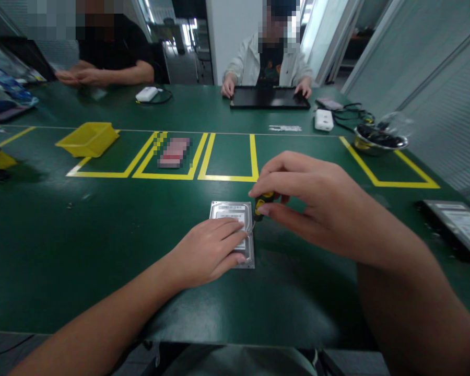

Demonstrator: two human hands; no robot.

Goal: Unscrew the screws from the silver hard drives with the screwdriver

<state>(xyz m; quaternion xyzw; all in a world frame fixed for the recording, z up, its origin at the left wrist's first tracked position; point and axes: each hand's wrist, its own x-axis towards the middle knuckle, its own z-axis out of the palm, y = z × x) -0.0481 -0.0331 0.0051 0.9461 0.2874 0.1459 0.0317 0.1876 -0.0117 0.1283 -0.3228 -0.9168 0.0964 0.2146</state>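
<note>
A silver hard drive point(229, 211) lies flat on the green table point(102, 235) in front of me. My left hand point(209, 250) rests on top of it, fingers stretched flat and pressing it down. My right hand point(309, 196) is closed in a pinch round a small screwdriver point(263, 201) with a yellow and black handle. The screwdriver stands upright at the drive's right edge, its tip hidden by my fingers.
A second hard drive point(460, 224) lies at the right edge. A yellow bin point(88, 138) stands in a yellow-taped box at the left. A metal bowl point(379, 140) sits at the back right. Two people sit across the table, one with hands on a black tray point(269, 98).
</note>
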